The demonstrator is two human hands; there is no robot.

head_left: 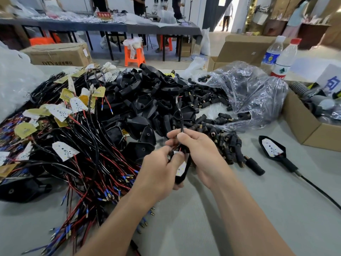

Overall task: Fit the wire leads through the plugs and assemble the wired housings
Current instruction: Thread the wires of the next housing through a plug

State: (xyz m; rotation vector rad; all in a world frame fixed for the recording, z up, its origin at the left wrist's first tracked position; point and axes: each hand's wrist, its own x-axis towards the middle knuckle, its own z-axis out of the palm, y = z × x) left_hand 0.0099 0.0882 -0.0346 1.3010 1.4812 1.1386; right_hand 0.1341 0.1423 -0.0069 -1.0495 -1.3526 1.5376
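Black housing (180,179) – white LED board (181,168) showing inside – stood near-upright, mid-frame; its black lead (182,117) arched upward.

Your left hand (160,174) grips a black housing (180,180) at the middle of your view, thumb at the top edge of the small white board (181,168) seated in it. Your right hand (200,154), just at 2 o'clock of the left, pinches the black wire (181,117) that arcs up toward 12 o'clock. A tangle of wired boards (73,145) lies at 9 o'clock and a heap of empty shells (147,100) at 12. Loose plugs (227,143) spill from a clear bag (258,93) at 2 o'clock. At 3 o'clock a finished unit (272,147) rests on the grey table (203,209), near a cardboard box (302,130).
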